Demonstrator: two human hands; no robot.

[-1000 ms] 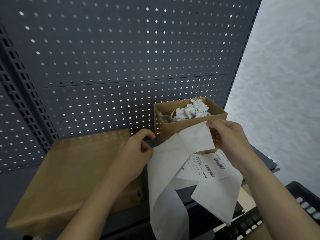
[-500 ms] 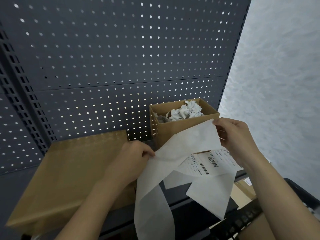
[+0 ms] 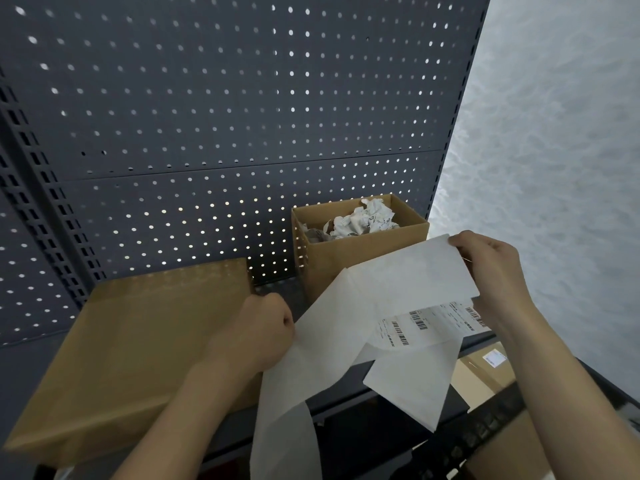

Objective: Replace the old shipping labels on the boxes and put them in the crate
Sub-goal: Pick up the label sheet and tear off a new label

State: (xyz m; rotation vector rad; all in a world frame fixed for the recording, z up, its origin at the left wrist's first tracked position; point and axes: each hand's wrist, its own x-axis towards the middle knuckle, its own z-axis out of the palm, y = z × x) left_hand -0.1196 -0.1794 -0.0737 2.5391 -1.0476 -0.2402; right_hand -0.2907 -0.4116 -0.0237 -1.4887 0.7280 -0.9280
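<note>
A long white strip of label backing paper [image 3: 332,327] stretches between my hands above the shelf edge. My left hand [image 3: 258,332] is closed on its left part; the strip hangs down from there. My right hand [image 3: 490,271] pinches the upper right corner. A printed shipping label [image 3: 429,323] with barcodes shows on the strip below my right hand. A flat brown cardboard box [image 3: 138,344] lies on the shelf to the left, partly under my left forearm. At the lower right, a black crate [image 3: 485,431] holds a labelled box [image 3: 485,367].
A small open cardboard box [image 3: 349,261] with crumpled white paper [image 3: 360,220] stands at the back of the dark shelf [image 3: 349,405], against a dark pegboard wall [image 3: 225,116]. A pale wall lies to the right.
My hands have drawn apart, the right one rising and moving right, so the strip is spread wider. The view has shifted slightly.
</note>
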